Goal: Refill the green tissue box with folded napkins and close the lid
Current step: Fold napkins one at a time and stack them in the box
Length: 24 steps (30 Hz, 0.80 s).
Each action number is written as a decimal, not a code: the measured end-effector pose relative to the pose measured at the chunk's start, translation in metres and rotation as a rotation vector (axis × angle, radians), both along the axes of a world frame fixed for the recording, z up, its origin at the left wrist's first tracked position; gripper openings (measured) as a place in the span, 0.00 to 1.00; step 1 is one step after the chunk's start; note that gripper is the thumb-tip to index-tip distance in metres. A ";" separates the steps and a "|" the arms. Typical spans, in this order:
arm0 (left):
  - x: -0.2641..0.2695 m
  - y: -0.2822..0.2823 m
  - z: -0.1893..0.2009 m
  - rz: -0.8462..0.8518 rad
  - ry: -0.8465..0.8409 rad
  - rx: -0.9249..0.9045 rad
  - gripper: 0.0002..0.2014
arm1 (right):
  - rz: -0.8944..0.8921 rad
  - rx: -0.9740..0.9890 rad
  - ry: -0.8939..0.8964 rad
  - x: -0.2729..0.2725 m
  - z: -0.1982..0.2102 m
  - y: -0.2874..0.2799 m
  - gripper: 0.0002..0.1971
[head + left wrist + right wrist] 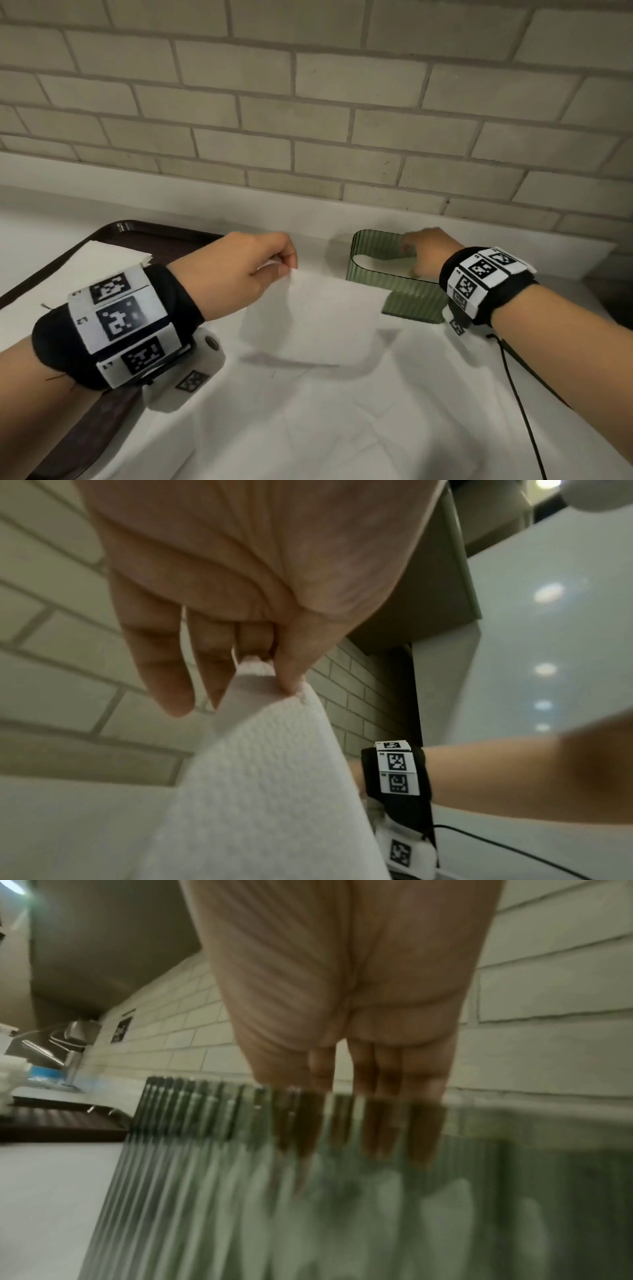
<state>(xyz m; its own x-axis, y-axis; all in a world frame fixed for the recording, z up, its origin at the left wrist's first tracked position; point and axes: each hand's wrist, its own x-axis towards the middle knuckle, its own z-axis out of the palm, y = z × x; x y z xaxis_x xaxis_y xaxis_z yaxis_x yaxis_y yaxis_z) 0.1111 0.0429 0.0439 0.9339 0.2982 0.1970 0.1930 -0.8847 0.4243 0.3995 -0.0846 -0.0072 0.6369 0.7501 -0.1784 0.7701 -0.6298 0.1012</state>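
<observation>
My left hand [284, 265] pinches one corner of a white napkin [315, 318] between thumb and fingers, and the sheet hangs just above the counter. The left wrist view shows the same pinch of the left hand [270, 674] on the embossed napkin [267, 777]. To the right stands the green ribbed tissue box [411, 294], open at the top, with white napkins [387, 265] inside. My right hand [418, 253] reaches down into it. Through the translucent box wall [240, 1191], the right hand [359, 1137] shows straight fingers pointing down; what they touch is blurred.
A dark brown tray [164, 236] at the left holds a stack of folded napkins [102, 260]. A flat white panel [565, 260] lies by the tiled wall behind my right wrist. A black cable [513, 377] trails off my right wrist. Creased white sheets [308, 428] cover the near counter.
</observation>
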 end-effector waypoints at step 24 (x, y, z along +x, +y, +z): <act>0.091 0.042 -0.001 0.383 -0.183 -0.721 0.13 | -0.050 -0.382 0.250 -0.005 0.015 0.011 0.19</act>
